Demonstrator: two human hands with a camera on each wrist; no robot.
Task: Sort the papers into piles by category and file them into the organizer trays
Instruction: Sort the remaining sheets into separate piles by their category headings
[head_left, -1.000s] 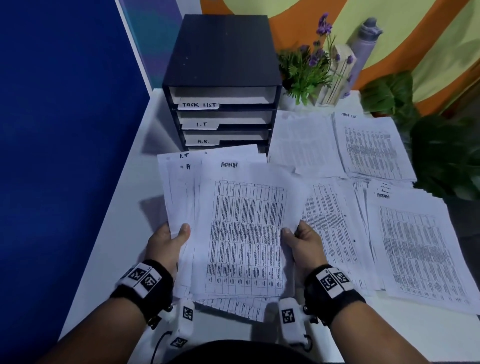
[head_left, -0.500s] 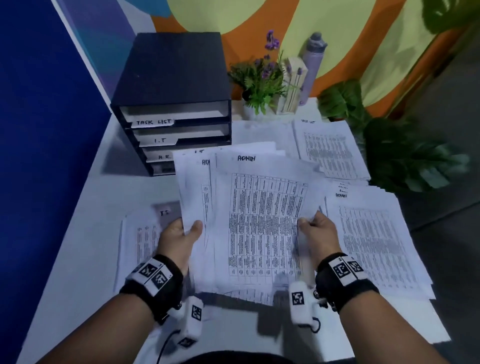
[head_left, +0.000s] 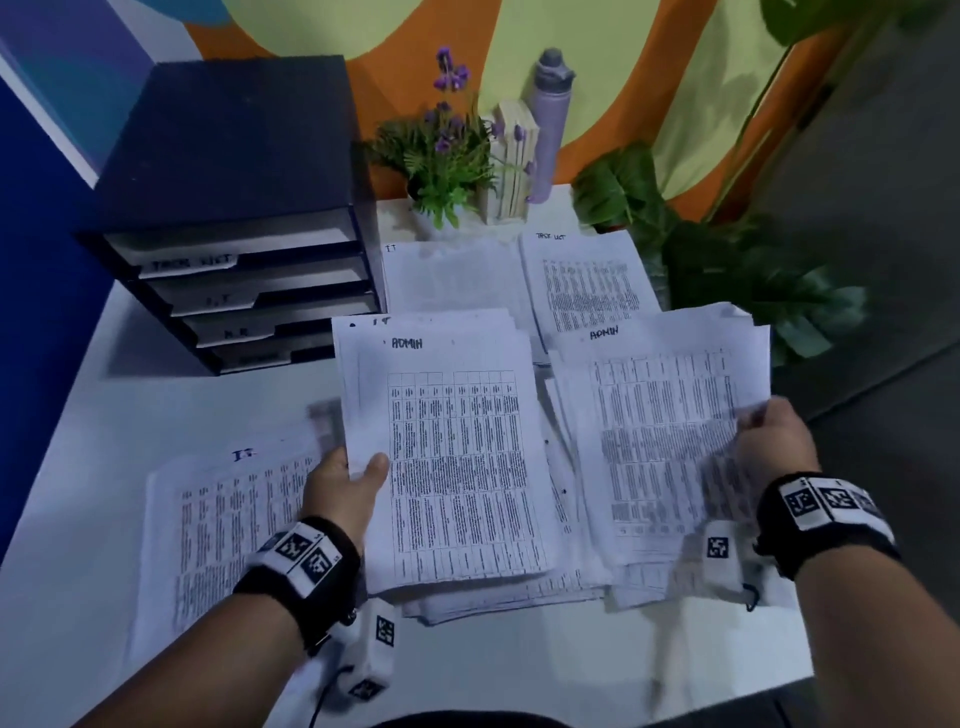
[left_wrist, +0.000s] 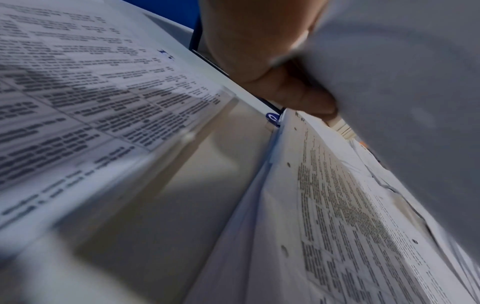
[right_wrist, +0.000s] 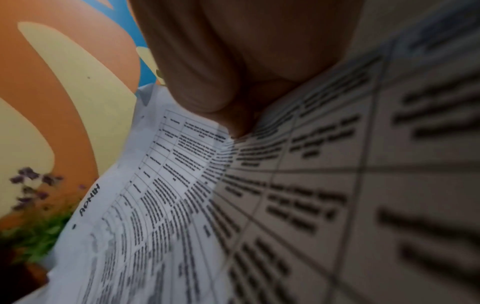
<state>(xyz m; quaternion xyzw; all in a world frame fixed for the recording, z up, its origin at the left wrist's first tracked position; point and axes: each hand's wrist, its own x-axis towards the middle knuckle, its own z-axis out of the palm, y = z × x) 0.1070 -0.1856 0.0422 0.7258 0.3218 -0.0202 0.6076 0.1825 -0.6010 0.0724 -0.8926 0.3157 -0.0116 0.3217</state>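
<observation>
My left hand (head_left: 347, 483) grips the left edge of a stack of printed sheets (head_left: 457, 447) whose top page reads ADMIN, thumb on top. My right hand (head_left: 769, 436) pinches the right edge of one ADMIN sheet (head_left: 665, 415), held over the ADMIN pile (head_left: 644, 571) at the right. In the right wrist view the fingers (right_wrist: 207, 82) curl onto that ADMIN sheet (right_wrist: 155, 205). In the left wrist view the fingers (left_wrist: 285, 88) grip the stack (left_wrist: 402, 102) from below. An I.T pile (head_left: 218, 519) lies at the left. The black organizer (head_left: 234, 208) with labelled trays stands at the back left.
Flat at the back of the white table (head_left: 519, 675) lie an I.T sheet (head_left: 447, 275) and a TASK LIST pile (head_left: 587, 280). Behind them stand a potted purple flower (head_left: 441, 156), a wooden block (head_left: 511, 166) and a lilac bottle (head_left: 550, 119). Leafy plants (head_left: 727, 260) are off the right edge.
My right hand has drawn the top ADMIN sheet off the held stack and carried it right, over the ADMIN pile. The left hand keeps the stack. The view has swung right.
</observation>
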